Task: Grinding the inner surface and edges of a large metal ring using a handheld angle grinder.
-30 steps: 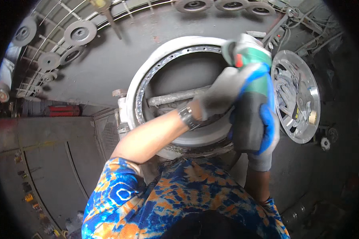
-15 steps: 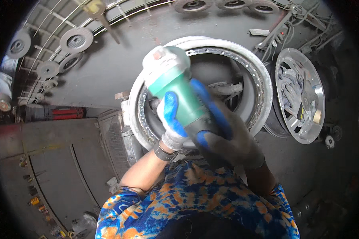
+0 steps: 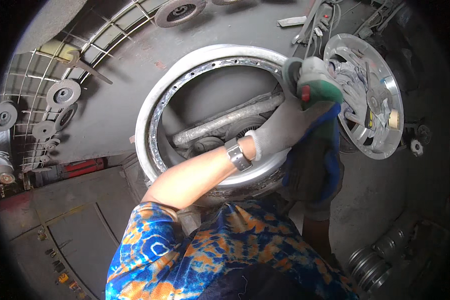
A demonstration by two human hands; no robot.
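Observation:
My two gloved hands hold an angle grinder (image 3: 321, 82) over the right side of a silver wheel rim ring (image 3: 149, 115). Its green body runs toward me, and a disc (image 3: 291, 73) sits at the left of its grey head. My left hand (image 3: 292, 125) reaches across the ring, closed around the body just behind the head. Closer to me, my right hand (image 3: 312, 175) wraps the dark rear part; shadow and blur obscure some of its fingers. Whether the disc touches the ring is unclear. Bolt holes line the ring's inner flange, and a grey bar (image 3: 225, 120) shows through its opening.
At right, a tilted wheel face (image 3: 396, 95) holds gloves, discs and a tape roll (image 3: 394, 119). Flap discs (image 3: 63, 93) hang on a wire grid (image 3: 27, 82) at left. Cables (image 3: 319, 30) lie at the back. Metal cylinders (image 3: 369, 267) stand at lower right.
The grinder has swung from the ring's left side to its right, with both hands still on it. My left forearm now stretches across the opening. The view has shifted too.

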